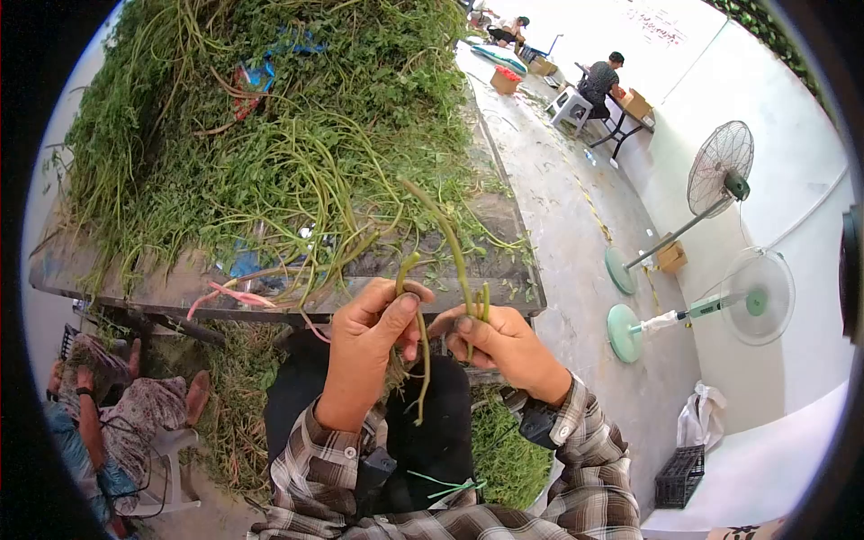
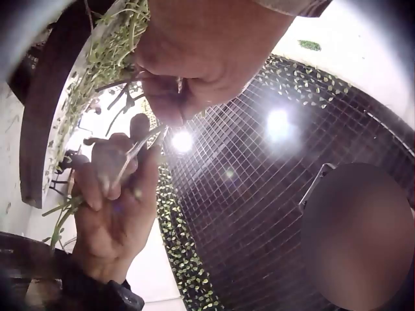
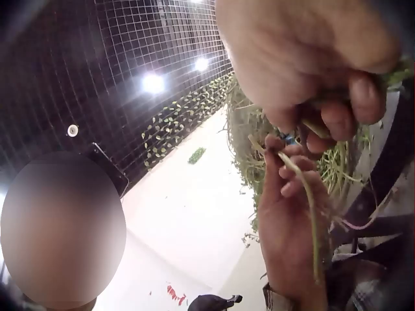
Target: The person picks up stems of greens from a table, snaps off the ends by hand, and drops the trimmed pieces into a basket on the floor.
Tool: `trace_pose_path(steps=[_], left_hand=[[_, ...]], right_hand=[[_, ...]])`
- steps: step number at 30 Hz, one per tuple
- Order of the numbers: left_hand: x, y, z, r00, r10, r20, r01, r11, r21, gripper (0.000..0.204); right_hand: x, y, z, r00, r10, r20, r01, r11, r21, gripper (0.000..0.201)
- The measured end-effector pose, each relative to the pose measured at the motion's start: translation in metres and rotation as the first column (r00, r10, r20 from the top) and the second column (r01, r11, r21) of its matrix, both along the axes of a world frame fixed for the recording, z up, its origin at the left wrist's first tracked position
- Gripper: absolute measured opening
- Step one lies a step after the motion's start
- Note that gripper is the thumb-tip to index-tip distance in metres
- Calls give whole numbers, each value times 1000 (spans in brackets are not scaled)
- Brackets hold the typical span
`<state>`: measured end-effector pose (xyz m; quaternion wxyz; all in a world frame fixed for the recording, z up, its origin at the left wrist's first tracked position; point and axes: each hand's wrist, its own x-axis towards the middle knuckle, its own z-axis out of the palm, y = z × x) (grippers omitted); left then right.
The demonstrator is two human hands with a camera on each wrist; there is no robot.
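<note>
In the head view my left hand [image 1: 371, 331] pinches a thin green plant stem [image 1: 426, 373] between thumb and fingers; its lower end hangs below the hand. Close beside it on the right, my right hand [image 1: 511, 349] grips several stems [image 1: 453, 238], one long and brownish-green, reaching up toward the table. Both hands are in front of the table edge, over the lap. The right wrist view shows the left hand's stem [image 3: 312, 217] curving down past the palm. A large heap of leafy greens [image 1: 270, 162] covers most of the table [image 1: 506, 225].
Pink strips [image 1: 236, 293] lie at the table's near edge. More greens [image 1: 508, 441] are heaped on the floor beside my legs. A person [image 1: 144, 409] sits at the lower left. Two fans [image 1: 720, 171] stand along the right wall, with a black crate [image 1: 679, 477] nearer.
</note>
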<state>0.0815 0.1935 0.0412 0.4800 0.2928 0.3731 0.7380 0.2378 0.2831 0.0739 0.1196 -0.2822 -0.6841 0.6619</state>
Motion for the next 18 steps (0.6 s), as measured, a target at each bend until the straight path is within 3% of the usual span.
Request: trace_pose_path(steps=[4, 7, 9, 10, 12, 13, 15, 17, 18], left_hand=[[2, 0, 1, 999, 31, -12, -31, 999, -37, 20], [-2, -4, 4, 998, -61, -4, 60, 996, -67, 19], [-4, -4, 3, 981, -15, -191, -5, 995, -102, 21], [-4, -5, 3, 982, -17, -188, -3, 994, -108, 21], [-2, -4, 5, 936, 51, -349, -73, 996, -49, 20], [0, -3, 2, 937, 48, -346, -71, 996, -53, 20], [8, 3, -2, 812, 158, -561, -143, 987, 71, 20], [15, 3, -3, 857, 85, -509, -102, 995, -5, 20], [16, 4, -5, 784, 161, -600, -146, 987, 73, 19]], right_hand=[[-11, -9, -9, 995, 30, -94, -41, 993, -113, 26], [-16, -12, -7, 989, 56, -138, -69, 993, -95, 20], [-16, -16, -3, 996, 56, -64, -48, 990, 130, 18], [-14, -15, -4, 997, 54, -61, -46, 991, 124, 18], [-5, -9, -2, 999, 41, 18, -44, 931, 362, 15], [-1, -9, -2, 999, 39, 21, -44, 933, 358, 15], [9, -8, -1, 994, -38, 103, -48, 693, 719, 18], [18, -10, -1, 990, -91, 111, -25, 651, 758, 17], [23, -11, -1, 985, -136, 107, -4, 603, 797, 16]])
